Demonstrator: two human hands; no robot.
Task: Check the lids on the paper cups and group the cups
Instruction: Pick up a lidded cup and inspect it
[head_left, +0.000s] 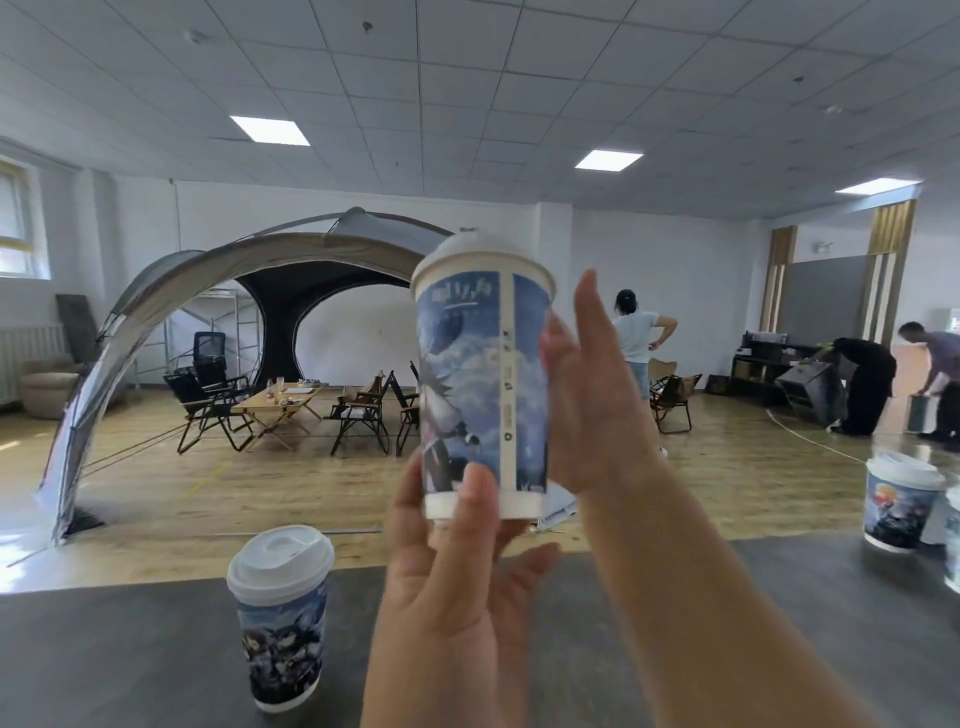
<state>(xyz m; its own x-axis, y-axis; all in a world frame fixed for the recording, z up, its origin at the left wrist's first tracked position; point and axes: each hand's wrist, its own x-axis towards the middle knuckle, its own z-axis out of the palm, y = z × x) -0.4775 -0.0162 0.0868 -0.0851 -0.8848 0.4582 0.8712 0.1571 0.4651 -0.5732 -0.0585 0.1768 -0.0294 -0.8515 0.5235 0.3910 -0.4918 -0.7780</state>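
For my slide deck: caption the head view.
Left hand grips the lidded paper cup at its base; right hand flat alongside.

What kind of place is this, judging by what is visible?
Probably a large indoor hall set up as a camping display: a dome tent stands on the wooden floor, folding camp chairs surround a low wooden table, and the ceiling is tiled.

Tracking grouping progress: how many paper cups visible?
4: raised cup in the left hand; left cup on the table; far-right cup; cropped cup at the right edge. Others may be offscreen.
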